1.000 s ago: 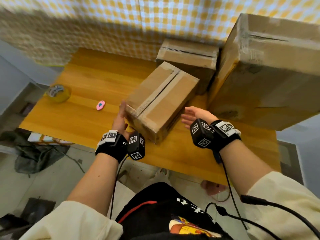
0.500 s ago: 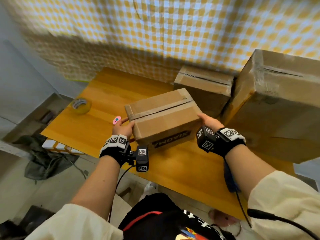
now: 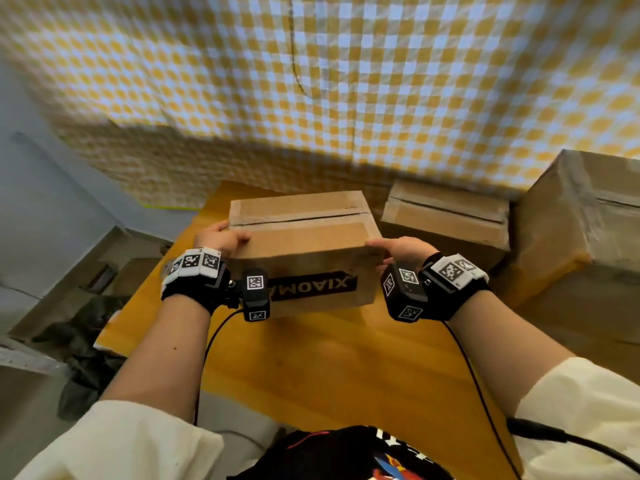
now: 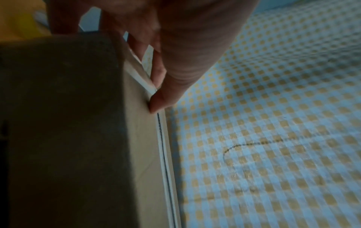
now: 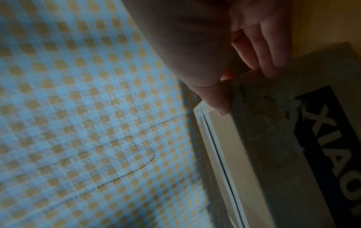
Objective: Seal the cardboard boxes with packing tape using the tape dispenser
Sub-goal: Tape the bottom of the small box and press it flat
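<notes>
A small cardboard box [image 3: 304,244] with a black printed label on its near side is held up above the wooden table [image 3: 346,358]. Its top flaps meet in a centre seam [image 3: 298,219]. My left hand [image 3: 220,239] grips the box's left end, thumb on top; in the left wrist view the thumb [image 4: 166,98] presses at the seam of the box [image 4: 78,123]. My right hand [image 3: 398,249] grips the right end; in the right wrist view its thumb [image 5: 215,98] lies on the top edge of the box [image 5: 273,138] and its fingers [image 5: 263,50] wrap the side. No tape dispenser is in view.
A second cardboard box [image 3: 446,213] stands behind on the right, and a large box [image 3: 581,244] at the far right. A yellow-checked cloth [image 3: 311,81] hangs behind the table. Dark clutter [image 3: 79,341] lies on the floor to the left.
Both hands closed on the small box's ends, turned it square to me and lifted it off the table. The view tilted up, so the tape roll and pink item are out of frame.
</notes>
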